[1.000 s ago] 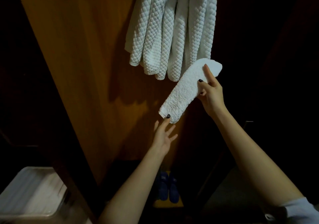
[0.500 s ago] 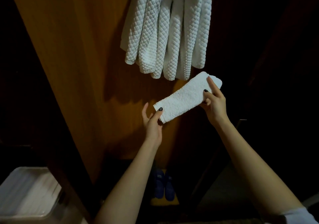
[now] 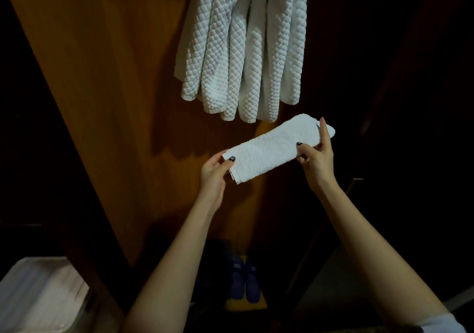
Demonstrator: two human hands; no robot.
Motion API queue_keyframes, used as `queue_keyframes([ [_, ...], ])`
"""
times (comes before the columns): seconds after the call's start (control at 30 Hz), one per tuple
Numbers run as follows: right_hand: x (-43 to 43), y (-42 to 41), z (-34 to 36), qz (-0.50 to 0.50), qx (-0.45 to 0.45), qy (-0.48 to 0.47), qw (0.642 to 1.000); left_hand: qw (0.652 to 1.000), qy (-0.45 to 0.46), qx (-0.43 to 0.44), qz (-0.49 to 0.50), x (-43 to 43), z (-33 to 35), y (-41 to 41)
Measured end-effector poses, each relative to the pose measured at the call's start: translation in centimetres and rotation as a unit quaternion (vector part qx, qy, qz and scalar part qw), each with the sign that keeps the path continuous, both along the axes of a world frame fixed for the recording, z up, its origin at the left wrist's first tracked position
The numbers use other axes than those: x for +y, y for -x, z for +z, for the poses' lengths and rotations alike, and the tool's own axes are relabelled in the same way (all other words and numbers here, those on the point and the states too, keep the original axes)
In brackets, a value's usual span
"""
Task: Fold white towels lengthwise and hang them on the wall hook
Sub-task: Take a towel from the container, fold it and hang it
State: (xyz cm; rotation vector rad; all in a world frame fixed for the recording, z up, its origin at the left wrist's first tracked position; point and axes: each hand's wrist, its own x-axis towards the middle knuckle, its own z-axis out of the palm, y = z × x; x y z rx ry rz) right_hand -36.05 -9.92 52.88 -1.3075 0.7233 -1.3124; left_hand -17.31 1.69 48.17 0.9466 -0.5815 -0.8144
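Towel: a small white towel (image 3: 277, 148), folded into a long narrow strip. It is held in the air just below the hanging towels (image 3: 243, 50) without touching them. It slants, with its right end higher than its left.

Left hand: the left hand (image 3: 214, 172) grips the strip's lower left end. The thumb, with a dark nail, lies on the near face, and the fingers curl round behind the cloth.

Left arm: bare and raised forward and up, with the wrist nearly straight. The hand sits below the hanging towels and a little to their left.

Right hand: the right hand (image 3: 316, 158) pinches the upper right end. The thumb presses the near face and one finger stretches straight up across the end of the strip. The other fingers are bent close to the palm, and how they lie behind the cloth cannot be told.

Right arm: bare and stretched up from the lower right, with a pale sleeve (image 3: 441, 323) at its near end.

Hanging towels: several white quilted towels drop in soft folds. Their tops run out of sight.

Panel: an orange-brown wood panel (image 3: 115, 101) stands directly behind the hanging towels, and all else around is dark.

Slippers: a pair of blue slippers (image 3: 243, 284) sits on the floor far below the hanging towels, between the two forearms.

Box: a pale plastic box (image 3: 38, 294) sits far below the hanging towels and to their left.
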Motion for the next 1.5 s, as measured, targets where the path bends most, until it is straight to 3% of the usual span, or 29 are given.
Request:
queue_keyframes([
  [0.17,-0.3,0.0,1.0,-0.023,-0.059,-0.018,0.998,0.995,-0.013,-0.077,0.058,-0.2,1.7,-1.0],
  [0.47,-1.0,1.3,5.2,-0.019,-0.094,0.007,0.995,0.982,0.061,-0.140,0.113,0.0,6.6,-4.3],
  [0.7,-2.0,1.8,11.0,0.004,-0.080,0.093,0.992,0.922,0.080,-0.359,0.123,0.7,15.0,-6.5],
  [0.9,-3.5,2.6,17.1,0.050,-0.041,0.132,0.989,0.871,0.021,-0.481,0.093,1.4,23.3,-7.7],
  [1.0,-4.2,2.6,19.9,0.062,-0.045,0.169,0.983,0.850,0.036,-0.518,0.084,1.9,26.2,-7.8],
  [1.07,-4.7,2.4,21.6,0.054,-0.045,0.200,0.977,0.851,0.069,-0.508,0.110,1.9,28.1,-8.0],
  [1.2,-5.6,1.2,25.1,0.030,-0.037,0.264,0.963,0.889,0.104,-0.432,0.108,1.4,31.1,-8.8],
  [1.37,-7.9,-0.8,30.3,0.011,-0.072,0.301,0.951,0.872,0.154,-0.434,0.166,-1.1,35.2,-11.1],
  [1.5,-10.2,-3.1,33.8,0.007,-0.090,0.311,0.946,0.891,0.210,-0.370,0.158,-4.0,38.9,-13.6],
])
